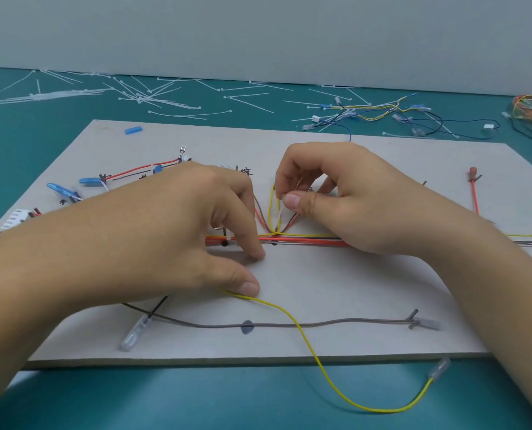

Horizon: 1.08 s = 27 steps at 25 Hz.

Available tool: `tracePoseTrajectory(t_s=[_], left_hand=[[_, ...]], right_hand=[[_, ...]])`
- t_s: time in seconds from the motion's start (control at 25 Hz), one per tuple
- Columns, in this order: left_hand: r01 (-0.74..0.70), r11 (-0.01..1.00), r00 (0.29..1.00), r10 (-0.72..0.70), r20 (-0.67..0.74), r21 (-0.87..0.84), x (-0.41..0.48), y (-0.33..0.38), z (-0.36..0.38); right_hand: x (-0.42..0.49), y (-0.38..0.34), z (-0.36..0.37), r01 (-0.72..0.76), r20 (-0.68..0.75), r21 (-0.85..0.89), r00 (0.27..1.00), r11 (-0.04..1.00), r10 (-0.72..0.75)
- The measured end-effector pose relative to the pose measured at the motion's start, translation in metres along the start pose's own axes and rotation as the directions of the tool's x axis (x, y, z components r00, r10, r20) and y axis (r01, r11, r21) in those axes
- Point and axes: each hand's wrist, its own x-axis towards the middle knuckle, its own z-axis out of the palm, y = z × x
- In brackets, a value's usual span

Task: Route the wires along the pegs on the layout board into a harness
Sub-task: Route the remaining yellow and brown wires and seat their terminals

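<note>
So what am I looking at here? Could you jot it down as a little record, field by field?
setting: grey layout board on a teal table
left hand: holds the yellow wire under its thumb
right hand: pinches a white strip where wires branch
trunk: red wire bundle across the board
loose end: yellow wire trails off the board's front edge
behind: scattered cable ties, spare wires
</note>
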Motion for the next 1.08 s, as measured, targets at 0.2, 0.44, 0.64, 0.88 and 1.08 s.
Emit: tracePoseTrajectory(t_s=[0.2, 0.44, 0.64, 0.88, 1.08], left_hand=[[-0.012, 1.000, 1.000, 0.011, -0.015, -0.012, 0.000, -0.003, 0.001], [-0.032, 0.999, 0.999, 0.032, -0.029, 0.001, 0.000, -0.009, 0.001], [-0.025, 0.999, 0.999, 0.025, 0.020, -0.028, 0.001, -0.008, -0.001], [0.000, 0.997, 1.000, 0.000, 0.000, -0.083, 0.003, -0.004, 0.001], [0.031, 0.998, 0.999, -0.031, -0.012, 0.058, 0.003, 0.003, 0.002]], right_hand=[[0.000, -0.001, 0.000, -0.003, 0.001, -0.006, 1.000, 1.000, 0.003], [0.000, -0.002, 0.000, -0.006, 0.003, -0.017, 1.000, 1.000, 0.006], [-0.001, -0.002, 0.000, -0.012, 0.003, -0.027, 1.000, 1.000, 0.012], [-0.001, -0.003, 0.000, -0.021, 0.006, -0.029, 1.000, 0.999, 0.021], [-0.001, -0.002, 0.000, -0.019, 0.002, -0.022, 1.000, 1.000, 0.019]])
